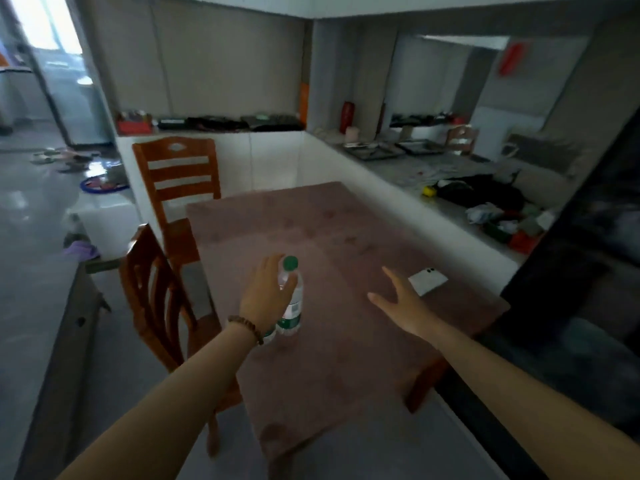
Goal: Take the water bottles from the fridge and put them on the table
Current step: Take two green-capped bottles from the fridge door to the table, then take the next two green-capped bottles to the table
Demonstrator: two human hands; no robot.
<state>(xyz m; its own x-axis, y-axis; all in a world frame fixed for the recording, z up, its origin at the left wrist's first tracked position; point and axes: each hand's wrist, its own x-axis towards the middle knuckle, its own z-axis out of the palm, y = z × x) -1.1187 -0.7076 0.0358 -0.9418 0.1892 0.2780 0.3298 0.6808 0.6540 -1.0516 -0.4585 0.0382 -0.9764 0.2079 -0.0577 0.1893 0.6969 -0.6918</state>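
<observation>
Our left hand (268,294) wraps its fingers round a clear plastic water bottle with a green cap (292,304), upright on the pink surface (346,358). Our right hand (401,299) is spread wide.

Bare forearms, no sleeves, brown beaded bracelet (246,328) on left wrist

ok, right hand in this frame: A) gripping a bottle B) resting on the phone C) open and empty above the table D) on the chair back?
C: the right hand is spread open with nothing in it above the table, short of the white phone; the left hand is the one at the bottle.
</observation>
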